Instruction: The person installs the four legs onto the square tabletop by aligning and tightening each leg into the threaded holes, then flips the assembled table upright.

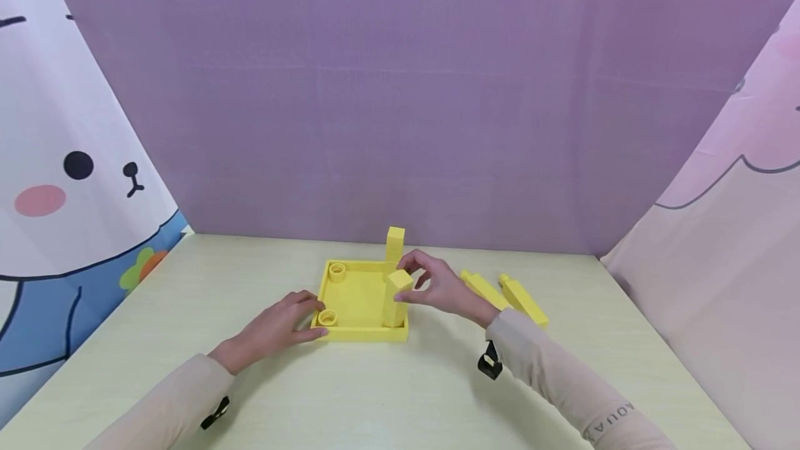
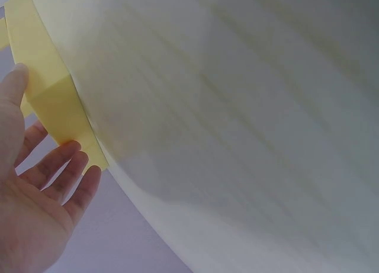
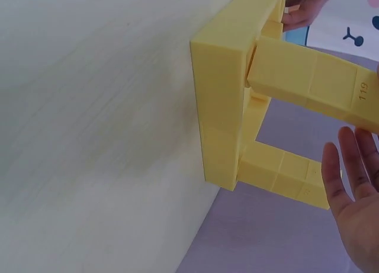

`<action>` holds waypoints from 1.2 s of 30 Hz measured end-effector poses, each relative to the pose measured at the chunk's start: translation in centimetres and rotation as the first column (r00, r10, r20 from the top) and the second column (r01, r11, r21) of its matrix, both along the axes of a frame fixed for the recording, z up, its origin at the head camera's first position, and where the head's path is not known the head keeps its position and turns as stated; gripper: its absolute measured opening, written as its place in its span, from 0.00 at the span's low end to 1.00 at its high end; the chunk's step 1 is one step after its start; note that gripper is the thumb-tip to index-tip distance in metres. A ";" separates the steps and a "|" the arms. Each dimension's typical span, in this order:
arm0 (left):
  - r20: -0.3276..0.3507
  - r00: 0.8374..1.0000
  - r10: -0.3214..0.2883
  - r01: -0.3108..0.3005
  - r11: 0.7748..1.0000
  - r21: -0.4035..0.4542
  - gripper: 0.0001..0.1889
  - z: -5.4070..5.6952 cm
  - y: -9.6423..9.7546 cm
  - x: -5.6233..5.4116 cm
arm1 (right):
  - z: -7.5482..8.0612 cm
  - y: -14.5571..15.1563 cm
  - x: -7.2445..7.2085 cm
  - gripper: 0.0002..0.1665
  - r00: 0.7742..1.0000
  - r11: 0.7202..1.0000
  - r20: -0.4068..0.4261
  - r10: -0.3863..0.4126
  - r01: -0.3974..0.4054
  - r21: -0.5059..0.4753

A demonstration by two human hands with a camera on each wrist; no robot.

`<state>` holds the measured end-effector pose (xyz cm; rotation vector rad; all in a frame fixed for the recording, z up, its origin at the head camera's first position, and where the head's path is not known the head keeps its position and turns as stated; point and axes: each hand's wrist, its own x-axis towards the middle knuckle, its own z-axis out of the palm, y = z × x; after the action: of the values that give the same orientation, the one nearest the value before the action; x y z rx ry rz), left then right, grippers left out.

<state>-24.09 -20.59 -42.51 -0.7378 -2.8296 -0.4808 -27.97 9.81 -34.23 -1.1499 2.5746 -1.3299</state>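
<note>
A shallow yellow square tray [image 1: 359, 334] with a raised rim lies on the table, round sockets in its two left corners. At its near left corner my left hand [image 1: 284, 325] grips the rim, thumb along the front wall and fingers on the left side. My right hand [image 1: 440, 287] pinches the upper end of a square yellow leg [image 1: 395, 307] standing upright at the near right corner. Marked "119" in the right wrist view, this leg [image 3: 302, 77] meets the corner at its lower end. Another leg [image 1: 394, 245] stands upright in the far right corner.
Two loose yellow legs [image 1: 525, 301] with knobbed ends lie side by side on the pale table [image 1: 375, 394], right of the tray and beyond the right forearm. A purple cloth [image 1: 400, 103] hangs behind the table, with printed cloths at both sides.
</note>
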 end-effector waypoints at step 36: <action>-0.027 0.999 -0.030 0.030 1.000 -0.007 0.21 0.1 -0.1 -0.1 | -1.0 0.9 -2.2 0.20 0.993 0.993 -0.019 0.115 -0.114 0.037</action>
<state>-24.18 -20.70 -42.46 -0.7835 -2.8004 -0.4628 -30.22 10.72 -35.18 -1.2900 2.4930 -1.2501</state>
